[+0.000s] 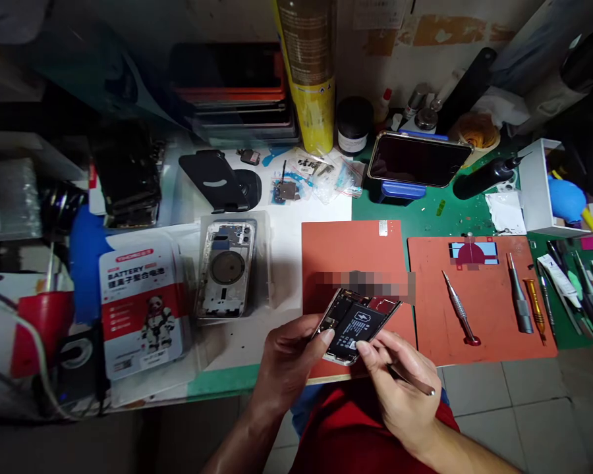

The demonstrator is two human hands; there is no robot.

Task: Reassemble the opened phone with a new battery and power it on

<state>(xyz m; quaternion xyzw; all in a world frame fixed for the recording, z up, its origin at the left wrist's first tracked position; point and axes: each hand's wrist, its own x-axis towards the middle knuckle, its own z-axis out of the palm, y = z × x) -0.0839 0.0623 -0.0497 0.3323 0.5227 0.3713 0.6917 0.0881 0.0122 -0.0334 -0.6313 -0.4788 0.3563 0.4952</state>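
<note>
An opened phone [343, 332] with its black battery [356, 329] and inner parts bare is held tilted above the front of an orange mat [350, 247]. My left hand [291, 352] grips its left edge, thumb on the lower left of the frame. My right hand [405, 378] pinches the lower right side, its thumb near a small white tab on the battery. A thin metal tool [418, 380] also lies in the right hand, pointing out to the right; its far end is hidden by the fingers. The top of the phone is blurred out.
A second orange mat [435, 289] bears several screwdrivers [457, 306]. Left stand a phone housing [225, 270] in a clear tray and a battery package [141, 306]. Behind are a black phone stand [215, 181], a phone on a blue holder [418, 158] and a yellow can [316, 112].
</note>
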